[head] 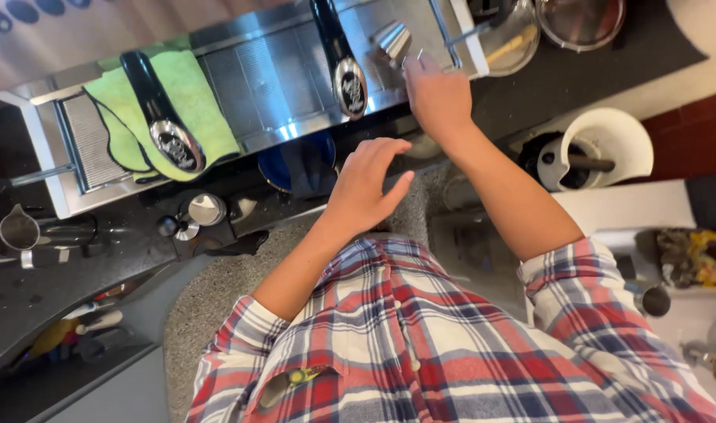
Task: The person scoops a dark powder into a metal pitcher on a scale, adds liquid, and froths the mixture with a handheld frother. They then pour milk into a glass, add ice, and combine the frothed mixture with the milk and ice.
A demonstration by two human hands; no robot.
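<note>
Ribbed brushed-steel drip tray [279,78]: metal, satin sheen, grooved. Two black glossy plastic portafilter handles [150,94] with polished chrome baskets. Yellow-green microfibre cloth [197,98]: soft, matt, napped. Dark stone-look counter [577,70]: matt, finely speckled. Small polished steel milk jug [19,231]: mirror-bright. Red-white-blue plaid woven shirt [420,345]: matt cotton.

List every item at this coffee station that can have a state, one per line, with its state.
Left hand: open, fingers spread, holding nothing, over the counter edge.
Right hand: reaching onto the drip tray, fingertips at a small metal piece; grip unclear.
Left portafilter: locked in, handle pointing out.
Right portafilter: locked in, handle pointing out.
Green cloth: spread on the drip tray.
Milk pitcher: upright on the counter.
</note>
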